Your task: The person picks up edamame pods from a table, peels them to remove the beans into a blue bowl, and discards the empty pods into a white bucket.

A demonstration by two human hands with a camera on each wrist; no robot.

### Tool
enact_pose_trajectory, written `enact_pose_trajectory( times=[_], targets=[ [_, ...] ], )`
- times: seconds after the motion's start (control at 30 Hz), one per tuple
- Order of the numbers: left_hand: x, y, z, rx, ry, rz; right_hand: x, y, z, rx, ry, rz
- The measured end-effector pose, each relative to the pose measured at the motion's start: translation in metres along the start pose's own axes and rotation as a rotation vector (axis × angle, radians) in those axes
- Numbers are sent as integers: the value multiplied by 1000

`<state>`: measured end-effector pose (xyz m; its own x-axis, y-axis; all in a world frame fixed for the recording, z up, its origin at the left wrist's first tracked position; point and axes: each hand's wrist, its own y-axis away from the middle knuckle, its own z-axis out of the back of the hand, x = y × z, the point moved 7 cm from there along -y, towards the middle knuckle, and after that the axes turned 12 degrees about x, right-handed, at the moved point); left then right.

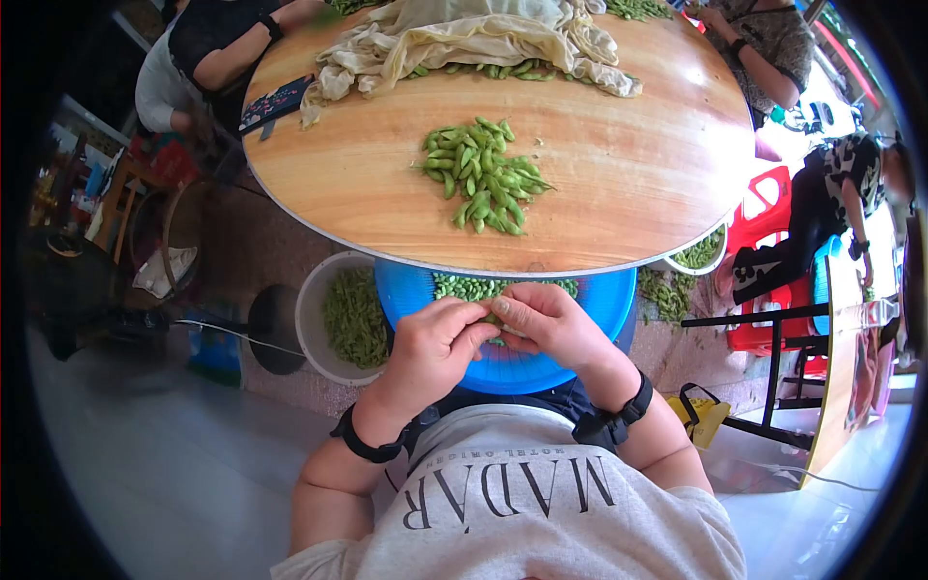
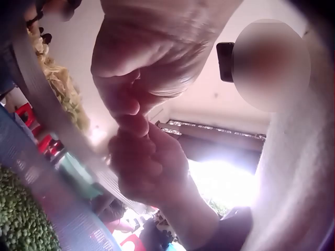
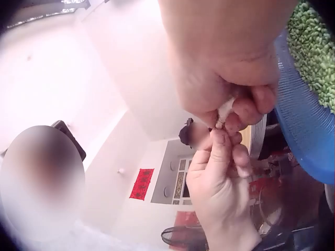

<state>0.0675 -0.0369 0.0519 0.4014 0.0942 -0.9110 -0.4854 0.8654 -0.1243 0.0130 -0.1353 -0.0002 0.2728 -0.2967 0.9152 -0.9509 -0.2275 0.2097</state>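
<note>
1. Currently, the left hand [image 1: 430,350] and the right hand [image 1: 546,324] meet fingertip to fingertip above the blue basin [image 1: 406,290], close to the person's body
2. Both hands pinch one pod [image 3: 225,110] between thumb and curled fingers. The right wrist view shows a pale sliver of it between the two sets of fingertips, and the rest is hidden
3. The blue basin sits partly under the near edge of the round table [image 1: 628,164], at 6 o'clock of it. Shelled beans [image 1: 474,286] lie in its far part, at 12 o'clock of the hands
4. A heap of pods [image 1: 486,176] lies on the table, well apart from the hands at 12 o'clock
5. A crumpled cloth [image 1: 483,34] lies at the far edge, at 12 o'clock of the heap, and partly covers more green pods
6. A white bucket [image 1: 311,309] stands just beside the basin at 9 o'clock, with green pods inside
7. Each wrist carries a black band. Other people sit at about 10 and 2 o'clock of the table
</note>
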Motion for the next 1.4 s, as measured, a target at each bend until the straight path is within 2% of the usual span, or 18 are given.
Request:
enact_pose_trajectory(
  times=[0.1,0.2,0.33,0.43,0.53,0.63,0.77,0.87,0.97,1.0,1.1,1.13,1.2,1.3,1.33,1.4],
  targets=[
    [5,6,-5,-41,2,-19,1,2,-2,-76,33,36],
    [13,9,-6,-64,115,50,1,3,-3,-60,32,32],
    [14,10,-8,-76,51,68,4,9,-2,-56,68,-19],
    [13,10,-9,-100,-51,-58,0,11,-3,-69,-80,-79],
    [14,7,-10,-88,-27,-57,-1,10,3,-99,68,-33],
    [15,6,-12,-136,-43,-105,1,11,4,-138,81,-23],
    [47,8,-28,-66,410,189,-3,13,7,-142,132,20],
    [79,16,-47,7,1118,384,-1,15,2,-136,348,98],
    [82,23,-51,22,947,440,-6,17,-1,-119,507,88],
    [79,23,-48,12,841,421,-7,18,2,-131,468,87],
    [62,25,-44,-10,620,421,-6,19,11,-181,591,33],
    [55,24,-43,-38,649,391,-9,18,10,-152,507,88],
    [49,25,-39,-70,638,360,-11,18,11,-103,447,27],
    [33,25,-35,-64,155,222,-20,15,11,-64,370,27],
    [34,26,-34,-57,96,217,-24,15,11,-62,340,2],
    [24,23,-29,-125,-62,80,-29,11,11,-80,331,-19]
  ],
)
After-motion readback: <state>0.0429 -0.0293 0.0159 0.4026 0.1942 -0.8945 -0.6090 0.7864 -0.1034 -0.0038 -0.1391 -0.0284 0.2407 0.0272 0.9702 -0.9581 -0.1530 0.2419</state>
